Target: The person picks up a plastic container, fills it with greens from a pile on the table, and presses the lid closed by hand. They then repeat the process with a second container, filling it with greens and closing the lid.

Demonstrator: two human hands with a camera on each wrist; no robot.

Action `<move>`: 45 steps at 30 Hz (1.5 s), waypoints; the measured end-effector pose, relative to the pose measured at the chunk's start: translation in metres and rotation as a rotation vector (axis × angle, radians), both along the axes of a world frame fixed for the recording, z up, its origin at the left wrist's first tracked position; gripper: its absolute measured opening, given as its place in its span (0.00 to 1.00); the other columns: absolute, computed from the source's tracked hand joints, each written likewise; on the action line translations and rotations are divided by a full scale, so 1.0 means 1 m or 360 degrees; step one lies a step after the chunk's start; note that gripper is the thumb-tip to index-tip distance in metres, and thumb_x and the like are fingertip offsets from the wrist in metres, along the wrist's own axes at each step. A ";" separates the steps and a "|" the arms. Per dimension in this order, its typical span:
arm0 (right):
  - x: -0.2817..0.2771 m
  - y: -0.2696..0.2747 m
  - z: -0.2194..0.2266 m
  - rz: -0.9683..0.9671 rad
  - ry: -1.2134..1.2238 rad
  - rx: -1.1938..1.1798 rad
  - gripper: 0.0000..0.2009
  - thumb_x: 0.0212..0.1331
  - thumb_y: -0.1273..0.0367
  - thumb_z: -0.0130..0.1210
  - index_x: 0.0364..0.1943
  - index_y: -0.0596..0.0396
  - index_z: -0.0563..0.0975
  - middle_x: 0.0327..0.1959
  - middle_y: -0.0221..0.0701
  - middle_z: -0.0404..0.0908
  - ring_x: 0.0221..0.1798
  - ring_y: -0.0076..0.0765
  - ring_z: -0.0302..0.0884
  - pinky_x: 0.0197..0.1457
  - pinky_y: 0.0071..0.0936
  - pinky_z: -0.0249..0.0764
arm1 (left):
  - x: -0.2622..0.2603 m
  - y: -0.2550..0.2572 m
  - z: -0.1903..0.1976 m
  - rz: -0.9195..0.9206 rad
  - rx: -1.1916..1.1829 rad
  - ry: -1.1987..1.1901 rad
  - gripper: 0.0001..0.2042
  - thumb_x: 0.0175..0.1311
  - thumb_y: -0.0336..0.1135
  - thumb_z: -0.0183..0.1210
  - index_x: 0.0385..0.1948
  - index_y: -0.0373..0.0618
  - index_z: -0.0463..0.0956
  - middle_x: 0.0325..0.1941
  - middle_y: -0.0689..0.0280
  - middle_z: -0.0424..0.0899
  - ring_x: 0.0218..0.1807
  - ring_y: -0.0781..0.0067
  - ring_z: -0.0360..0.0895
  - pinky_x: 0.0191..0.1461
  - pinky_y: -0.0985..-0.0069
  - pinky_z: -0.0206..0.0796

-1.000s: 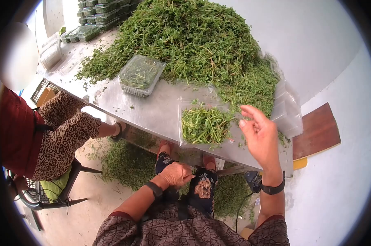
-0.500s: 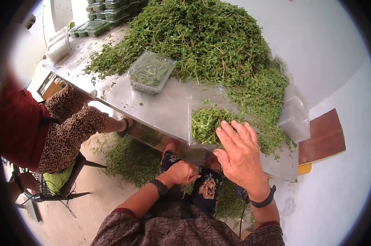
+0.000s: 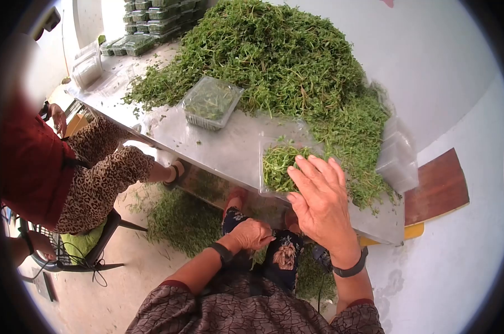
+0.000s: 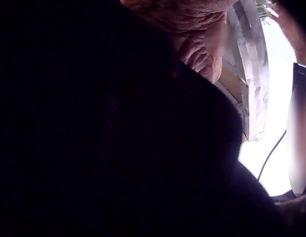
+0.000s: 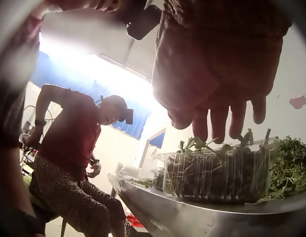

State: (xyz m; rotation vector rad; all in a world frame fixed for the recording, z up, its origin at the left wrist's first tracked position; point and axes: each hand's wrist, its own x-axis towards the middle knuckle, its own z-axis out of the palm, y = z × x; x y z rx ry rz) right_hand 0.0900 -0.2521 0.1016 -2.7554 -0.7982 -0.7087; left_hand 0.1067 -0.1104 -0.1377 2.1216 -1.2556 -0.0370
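In the head view my right hand lies palm down with its fingers straight over the greens in a lidless-side-up clear container at the table's front edge. The right wrist view shows the fingertips of the right hand at the top of the leaves, above the ribbed wall of the container. My left hand rests loosely curled at my lap, on the flowered trousers; its palm is hidden. The left wrist view is mostly dark, with wrinkled skin of the left hand at the top.
A large heap of greens covers the table's back. A closed filled box stands left of the container, stacked empty boxes at the right. Filled boxes are piled at the back left. A person in red sits at the left.
My right hand has moved left from beside the container onto its greens, its fingers straightened. The left hand stays at my lap. The seated person's hand has come into view at the left.
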 end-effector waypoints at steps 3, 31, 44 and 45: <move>0.001 0.003 0.000 -0.0043 -0.0041 0.0036 0.19 0.53 0.68 0.59 0.50 0.58 0.76 0.55 0.40 0.75 0.60 0.48 0.67 0.67 0.51 0.55 | -0.001 0.010 0.011 -0.0007 -0.0087 0.0087 0.15 0.59 0.41 0.57 0.17 0.41 0.75 0.23 0.57 0.78 0.29 0.52 0.78 0.34 0.63 0.71; -0.002 -0.011 -0.048 -0.0158 -0.0134 0.0428 0.14 0.56 0.68 0.57 0.45 0.59 0.77 0.51 0.38 0.78 0.59 0.44 0.68 0.64 0.47 0.59 | 0.059 0.036 0.197 0.0571 -0.0156 -0.0654 0.13 0.63 0.41 0.51 0.30 0.42 0.78 0.34 0.62 0.79 0.49 0.60 0.72 0.65 0.59 0.51; -0.001 -0.013 -0.049 -0.0114 -0.0135 0.0490 0.14 0.55 0.68 0.58 0.44 0.60 0.78 0.50 0.39 0.79 0.59 0.44 0.68 0.64 0.44 0.60 | 0.041 0.045 0.206 0.0460 0.0014 -0.0648 0.17 0.70 0.42 0.43 0.43 0.42 0.78 0.51 0.62 0.79 0.60 0.60 0.69 0.70 0.56 0.45; -0.001 -0.013 -0.049 -0.0124 -0.0149 0.0472 0.14 0.54 0.69 0.58 0.44 0.60 0.78 0.50 0.39 0.79 0.58 0.45 0.69 0.63 0.43 0.61 | 0.043 0.042 0.200 0.0520 -0.0030 -0.0674 0.16 0.70 0.42 0.44 0.42 0.42 0.79 0.46 0.63 0.81 0.59 0.60 0.69 0.70 0.53 0.42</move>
